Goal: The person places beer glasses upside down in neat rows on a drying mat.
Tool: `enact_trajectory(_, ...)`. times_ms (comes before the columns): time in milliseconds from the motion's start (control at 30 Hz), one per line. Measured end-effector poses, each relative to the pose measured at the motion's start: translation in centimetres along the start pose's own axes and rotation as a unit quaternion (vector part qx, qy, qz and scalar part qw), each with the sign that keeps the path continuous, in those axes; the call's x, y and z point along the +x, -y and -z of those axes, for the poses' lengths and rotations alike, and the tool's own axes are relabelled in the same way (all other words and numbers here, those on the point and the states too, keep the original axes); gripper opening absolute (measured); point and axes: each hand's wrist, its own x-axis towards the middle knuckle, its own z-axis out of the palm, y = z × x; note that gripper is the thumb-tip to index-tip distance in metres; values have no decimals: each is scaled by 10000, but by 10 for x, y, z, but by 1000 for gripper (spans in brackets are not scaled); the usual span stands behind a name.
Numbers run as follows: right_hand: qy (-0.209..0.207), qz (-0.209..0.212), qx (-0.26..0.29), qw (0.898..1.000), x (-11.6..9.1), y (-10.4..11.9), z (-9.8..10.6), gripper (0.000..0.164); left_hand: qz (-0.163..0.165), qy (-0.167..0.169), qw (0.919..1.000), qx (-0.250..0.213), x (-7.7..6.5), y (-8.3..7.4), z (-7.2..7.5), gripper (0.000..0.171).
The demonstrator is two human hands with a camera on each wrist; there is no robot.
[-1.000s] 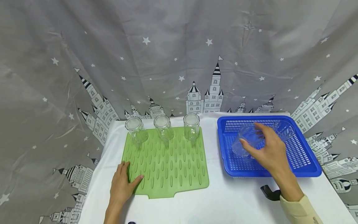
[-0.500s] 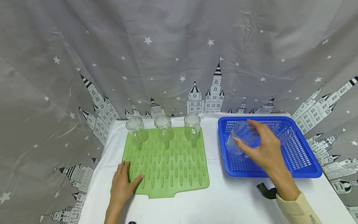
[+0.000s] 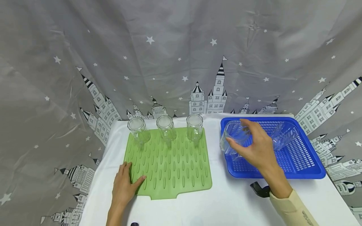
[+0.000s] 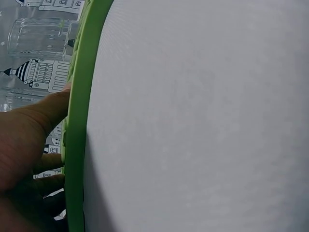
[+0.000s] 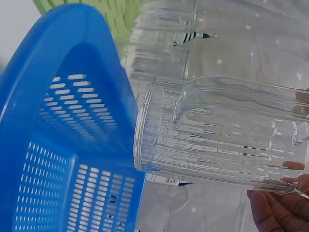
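My right hand grips a clear glass mug over the left side of the blue basket. In the right wrist view, the fingers hold the mug's base end, and its mouth and side handle point toward the basket. My left hand rests on the lower left edge of a green ridged mat, thumb and fingers spread. Along the mat's far edge stand three upside-down glass mugs: a left one, a middle one and a right one.
Another clear glass mug lies in the basket, right of my hand. A white cloth covers the table. Behind it hangs a grey curtain printed with castles and stars. A small dark object shows at the bottom edge.
My right hand has moved left and lifted the glass mug from the basket's middle toward its left rim, tipping it more upright. The left hand has stayed on the mat.
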Motion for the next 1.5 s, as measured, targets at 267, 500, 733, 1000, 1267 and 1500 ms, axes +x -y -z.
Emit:
enact_trajectory(267,203,12,166,9997,4,15,-14,81,19,-31,10000,25,-2,3,0,99)
enact_trajectory(500,278,193,367,9988,8,30,-27,80,-56,-119,9999,30,-1,1,0,96)
enact_trajectory(733,324,386,503,9975,14,43,-42,81,-32,-186,9998,-21,-2,-1,0,95)
enact_trajectory(1000,434,497,722,9952,14,59,-56,80,133,-38,9998,-160,-6,-1,-3,95)
enact_trajectory(1267,669,779,918,9905,13,73,-72,81,308,37,9985,-448,-9,-6,4,94)
enact_trajectory(1500,771,1129,958,9860,15,87,-83,84,337,75,9973,-642,-13,-13,8,94)
